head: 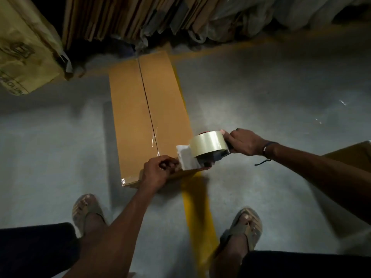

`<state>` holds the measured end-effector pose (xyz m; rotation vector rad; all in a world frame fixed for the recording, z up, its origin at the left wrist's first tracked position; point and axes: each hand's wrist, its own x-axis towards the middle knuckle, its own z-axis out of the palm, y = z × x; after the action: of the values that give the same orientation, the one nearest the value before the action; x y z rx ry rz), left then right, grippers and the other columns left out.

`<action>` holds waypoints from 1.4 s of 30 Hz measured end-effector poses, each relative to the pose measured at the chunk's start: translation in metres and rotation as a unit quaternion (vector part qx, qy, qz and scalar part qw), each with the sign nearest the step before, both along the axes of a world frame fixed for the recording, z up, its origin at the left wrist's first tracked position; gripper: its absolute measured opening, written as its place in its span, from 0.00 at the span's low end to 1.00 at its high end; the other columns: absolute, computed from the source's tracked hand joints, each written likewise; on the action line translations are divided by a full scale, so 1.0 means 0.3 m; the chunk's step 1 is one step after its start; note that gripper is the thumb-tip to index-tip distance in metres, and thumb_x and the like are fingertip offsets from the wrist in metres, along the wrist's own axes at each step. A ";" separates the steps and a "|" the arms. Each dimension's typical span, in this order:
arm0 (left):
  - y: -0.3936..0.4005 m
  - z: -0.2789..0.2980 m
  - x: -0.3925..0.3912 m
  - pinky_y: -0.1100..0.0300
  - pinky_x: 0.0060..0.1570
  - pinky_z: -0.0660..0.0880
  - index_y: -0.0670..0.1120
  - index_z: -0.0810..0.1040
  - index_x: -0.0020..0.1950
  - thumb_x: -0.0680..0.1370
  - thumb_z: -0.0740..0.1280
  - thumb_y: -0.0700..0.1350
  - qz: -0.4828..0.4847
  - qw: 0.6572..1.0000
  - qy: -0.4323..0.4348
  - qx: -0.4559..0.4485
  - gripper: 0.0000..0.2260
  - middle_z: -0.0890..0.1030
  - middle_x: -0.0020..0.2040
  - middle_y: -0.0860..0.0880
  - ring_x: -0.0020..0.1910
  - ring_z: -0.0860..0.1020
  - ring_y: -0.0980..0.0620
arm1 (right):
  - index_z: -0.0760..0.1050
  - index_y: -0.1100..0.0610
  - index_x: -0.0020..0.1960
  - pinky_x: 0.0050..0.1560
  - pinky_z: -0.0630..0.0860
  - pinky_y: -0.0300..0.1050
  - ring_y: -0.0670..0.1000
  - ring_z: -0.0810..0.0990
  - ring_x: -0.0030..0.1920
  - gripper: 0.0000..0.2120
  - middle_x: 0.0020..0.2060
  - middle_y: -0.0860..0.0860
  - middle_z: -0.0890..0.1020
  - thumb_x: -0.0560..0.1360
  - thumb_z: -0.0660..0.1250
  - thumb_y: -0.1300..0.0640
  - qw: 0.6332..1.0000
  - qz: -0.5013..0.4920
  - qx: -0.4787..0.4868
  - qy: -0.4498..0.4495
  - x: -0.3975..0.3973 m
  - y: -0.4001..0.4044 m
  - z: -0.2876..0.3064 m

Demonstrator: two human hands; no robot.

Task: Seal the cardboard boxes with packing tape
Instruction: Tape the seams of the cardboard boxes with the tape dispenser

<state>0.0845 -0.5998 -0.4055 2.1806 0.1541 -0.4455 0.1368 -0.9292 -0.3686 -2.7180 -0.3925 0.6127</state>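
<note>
Right hand (pixel 244 142), right of centre, fingers wrapped around the handle of the black handheld tape dispenser (pixel 212 155), gripping it. Dispenser carries a roll of clear packing tape (pixel 208 144), roll on its side with the red hub facing up toward the top of the frame; dispenser's front end points left, handle to the right. Dark wristband with a loose thread on the right wrist.

Left hand (pixel 158 172), lower centre, fingers curled, pinching the free end of the tape strip (pixel 186 159) drawn from the roll, just left of the dispenser mouth. The hand sits over the near end of the box; cannot tell if it presses on the cardboard.

Long narrow brown cardboard box (pixel 132 117) lies flat on the grey concrete floor (pixel 50 147), centre of frame. Long axis runs from bottom centre up toward top centre, tilted slightly left at the far end. Closed flaps meet in a centre seam (pixel 147 103) along that axis. Some clear tape shows on the near stretch of seam and at the near left corner.

Yellow painted floor line (pixel 197 203) runs along the box's right side down to the bottom. Feet in sandals at lower left and lower right. Flattened cardboard sheets (pixel 112 17) stacked across the top; pale printed sack (pixel 26 47) upper left. Another brown box edge (pixel 353 152) at the right border.
</note>
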 end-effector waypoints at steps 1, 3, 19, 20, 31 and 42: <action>0.004 -0.009 0.004 0.72 0.39 0.73 0.53 0.88 0.47 0.72 0.77 0.34 -0.002 1.000 0.001 -0.014 0.13 0.86 0.39 0.58 0.38 0.80 0.62 | 0.69 0.52 0.29 0.39 0.70 0.45 0.49 0.75 0.31 0.34 0.26 0.50 0.77 0.85 0.41 0.39 1.000 0.003 -0.012 -0.003 -0.001 -0.039 0.001; 0.009 -0.017 0.009 0.67 0.42 0.75 0.54 0.88 0.47 0.69 0.81 0.37 -0.005 1.000 0.006 -0.028 0.13 0.86 0.41 0.57 0.39 0.80 0.58 | 0.70 0.51 0.30 0.41 0.73 0.47 0.49 0.75 0.31 0.33 0.28 0.51 0.78 0.84 0.42 0.38 0.999 0.003 -0.037 0.000 -0.010 -0.117 -0.001; -0.396 0.159 0.150 0.47 0.45 0.85 0.49 0.80 0.66 0.49 0.79 0.77 0.060 0.928 0.323 -0.177 0.52 0.85 0.57 0.44 0.46 0.87 0.45 | 0.76 0.53 0.32 0.43 0.67 0.44 0.47 0.77 0.32 0.39 0.27 0.47 0.79 0.83 0.37 0.33 0.997 -0.004 -0.043 0.071 0.010 -0.096 -0.041; -0.417 0.156 0.157 0.51 0.38 0.85 0.48 0.79 0.66 0.47 0.80 0.76 0.083 0.929 0.322 -0.165 0.54 0.85 0.57 0.44 0.43 0.88 0.46 | 0.76 0.53 0.33 0.44 0.68 0.44 0.47 0.77 0.33 0.39 0.28 0.47 0.79 0.82 0.37 0.32 0.996 -0.008 -0.048 0.076 0.014 -0.094 -0.040; -0.445 0.098 0.131 0.41 0.53 0.82 0.45 0.73 0.68 0.37 0.75 0.80 0.210 0.943 0.232 -0.113 0.66 0.80 0.59 0.45 0.54 0.81 0.40 | 0.76 0.56 0.36 0.45 0.72 0.47 0.50 0.77 0.35 0.42 0.32 0.53 0.80 0.80 0.35 0.30 0.994 -0.035 -0.095 0.041 0.024 -0.055 -0.049; -0.445 0.177 0.088 0.43 0.52 0.83 0.46 0.80 0.58 0.46 0.77 0.77 0.222 0.935 0.216 -0.174 0.49 0.85 0.50 0.46 0.48 0.84 0.43 | 0.75 0.56 0.35 0.43 0.74 0.47 0.50 0.77 0.34 0.43 0.31 0.53 0.78 0.79 0.35 0.28 0.991 -0.066 -0.119 0.008 0.000 -0.044 -0.046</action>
<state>0.1108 -0.7332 -0.3524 1.6091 0.7361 -0.6296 0.1367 -0.9424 -0.3825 -2.9321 -0.1410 0.6820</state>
